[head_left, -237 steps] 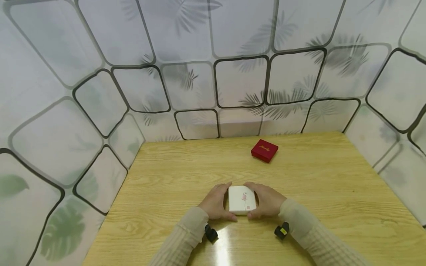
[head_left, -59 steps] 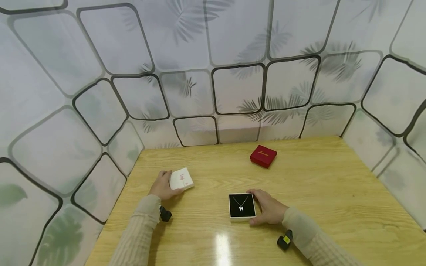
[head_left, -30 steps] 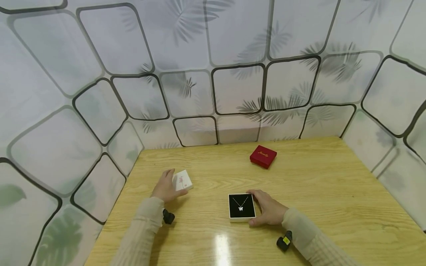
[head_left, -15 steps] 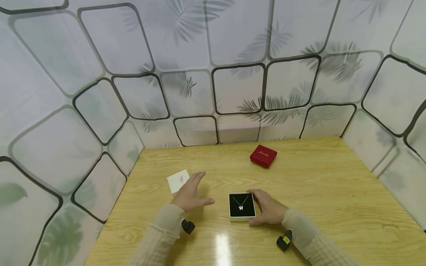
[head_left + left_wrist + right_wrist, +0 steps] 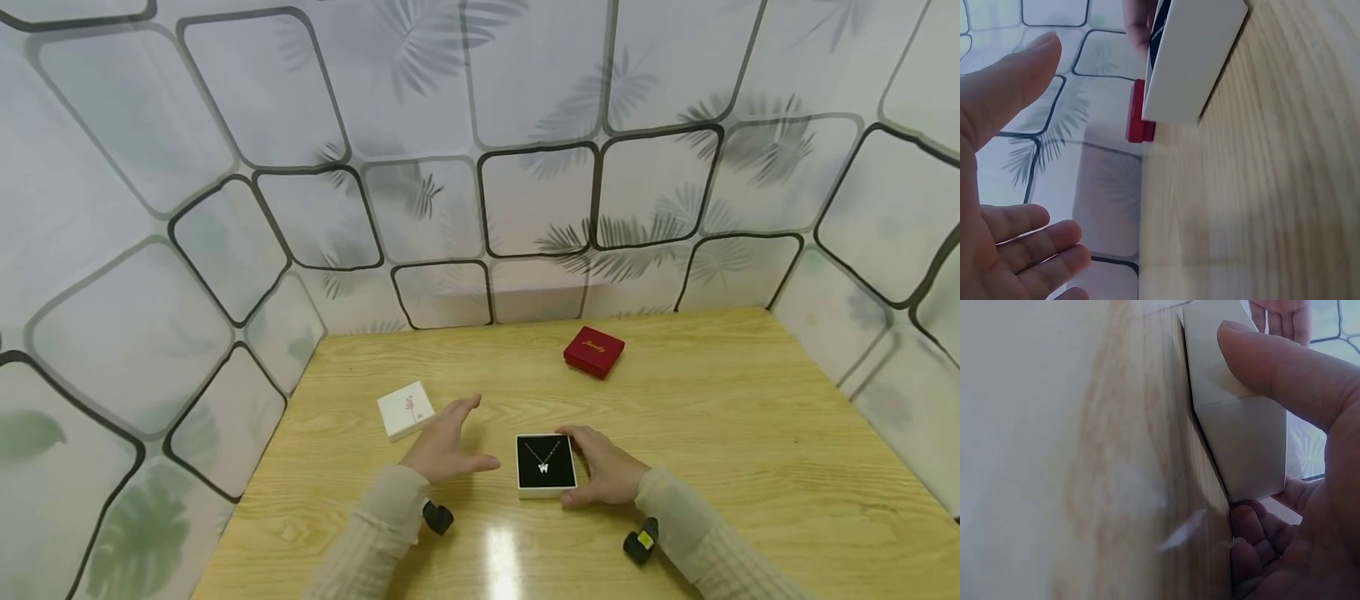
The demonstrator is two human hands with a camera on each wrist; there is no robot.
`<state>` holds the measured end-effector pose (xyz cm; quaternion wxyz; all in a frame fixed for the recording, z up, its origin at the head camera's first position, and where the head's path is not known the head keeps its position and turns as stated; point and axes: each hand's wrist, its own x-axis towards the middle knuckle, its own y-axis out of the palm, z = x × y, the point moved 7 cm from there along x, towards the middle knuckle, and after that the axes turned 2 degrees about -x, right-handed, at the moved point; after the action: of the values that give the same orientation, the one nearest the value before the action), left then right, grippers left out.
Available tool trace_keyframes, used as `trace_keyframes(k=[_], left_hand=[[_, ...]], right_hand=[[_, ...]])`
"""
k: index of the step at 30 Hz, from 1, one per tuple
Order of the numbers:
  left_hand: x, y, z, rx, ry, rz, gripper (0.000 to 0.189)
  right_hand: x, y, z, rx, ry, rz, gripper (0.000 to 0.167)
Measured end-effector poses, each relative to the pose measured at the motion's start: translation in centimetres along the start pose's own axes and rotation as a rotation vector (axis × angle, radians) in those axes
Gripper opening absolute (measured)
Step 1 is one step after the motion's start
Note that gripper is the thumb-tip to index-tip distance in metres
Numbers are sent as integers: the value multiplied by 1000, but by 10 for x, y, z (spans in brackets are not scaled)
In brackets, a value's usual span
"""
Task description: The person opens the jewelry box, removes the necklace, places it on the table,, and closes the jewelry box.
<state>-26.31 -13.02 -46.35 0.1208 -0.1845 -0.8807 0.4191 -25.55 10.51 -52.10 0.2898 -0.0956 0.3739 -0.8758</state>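
Note:
An uncovered white jewelry box (image 5: 546,492) sits on the table with a black lining inside. On the lining lies a fine necklace (image 5: 543,468) with a small pale pendant. My right hand (image 5: 606,468) grips the box from its right side; in the right wrist view the thumb (image 5: 1272,362) presses the near wall and the fingers are at the far end. To the left, my left hand (image 5: 442,446) hovers with thumb and fingers spread, holding nothing, apart from the box. Behind it lies the white lid (image 5: 403,408) with a pink flower print, partly covered by that hand.
A closed red jewelry box (image 5: 594,352) with gold lettering stands toward the back of the wooden table (image 5: 705,417). Patterned cloth walls (image 5: 540,192) rise behind and on both sides. A wrist camera (image 5: 438,518) is strapped at each cuff.
The lid, on the box at first, was carried left by my left hand and released on the table. That hand has since moved right toward the box. My right hand keeps its hold.

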Motion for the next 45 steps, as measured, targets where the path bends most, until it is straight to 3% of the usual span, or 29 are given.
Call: trace_keyframes(k=[15,25,34,45], left_hand=[[9,35,-16,-52,41,46,107],[11,56,-20,-30,64,107,113],[14,65,-24,35,90,115,113],[15,65,-22,63,50,108,111]], right_hand=[[0,-2,2,23,26,-2,103],[0,0,1,11,-10,-10,103],[0,0,3,6,-14,-4,102],[-1,-1,6,-3,-21,-22,103]])
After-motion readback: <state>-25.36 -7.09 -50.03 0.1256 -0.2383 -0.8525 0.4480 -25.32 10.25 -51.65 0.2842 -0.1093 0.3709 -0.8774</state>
